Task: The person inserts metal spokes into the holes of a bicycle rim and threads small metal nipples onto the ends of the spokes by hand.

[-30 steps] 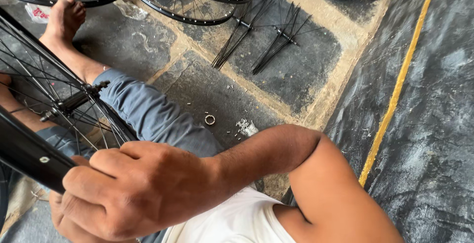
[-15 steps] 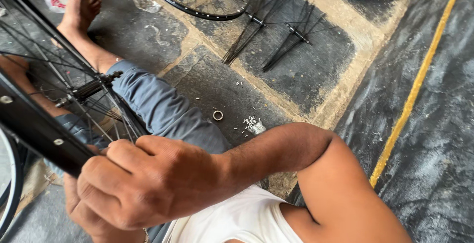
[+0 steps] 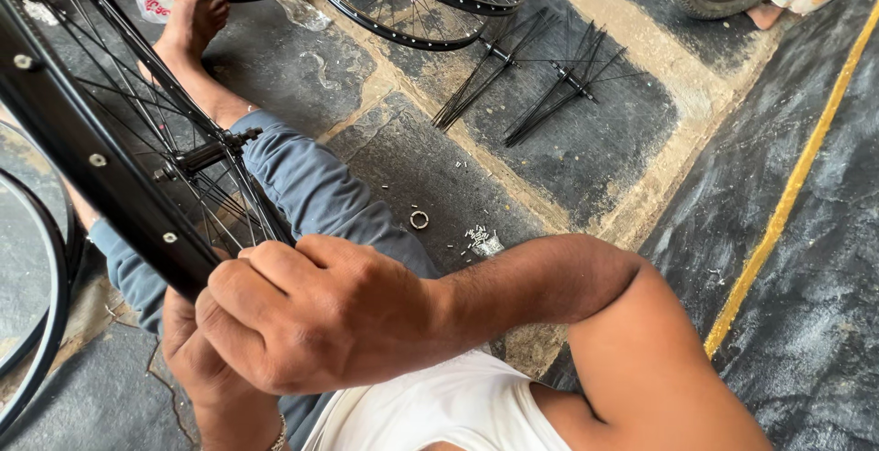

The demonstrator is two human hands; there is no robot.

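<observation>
— What have your hands got?

— My right hand (image 3: 320, 314) is curled tight over the black wheel rim (image 3: 101, 172), which slants across my lap. My left hand (image 3: 197, 359) sits beneath it, against the rim; I can't tell its grip.

— Anything nearby?

— Spoke bundles (image 3: 531, 71) and a small ring (image 3: 419, 220) on the floor.

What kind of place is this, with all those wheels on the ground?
Probably a bicycle repair or wheel-building spot on a paved floor. A person's right hand grips a spoked black rim, more wheels lie nearby, and loose spoke bundles rest on the ground.
</observation>
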